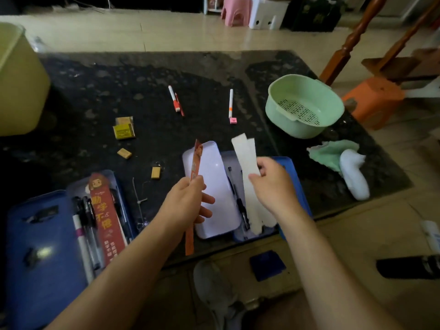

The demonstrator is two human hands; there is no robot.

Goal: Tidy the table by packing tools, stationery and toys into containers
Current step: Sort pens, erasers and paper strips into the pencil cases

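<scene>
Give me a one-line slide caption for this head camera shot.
Left hand holds an orange strip, right hand holds white paper strips over an open blue pencil case on a dark table.

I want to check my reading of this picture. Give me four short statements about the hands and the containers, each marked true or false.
1. The left hand pinches an orange strip. True.
2. The right hand holds nothing. False: it grips white strips.
3. The left case holds pens and a red bookmark. True.
4. The green basket holds pens too. False: none show in it.
</scene>
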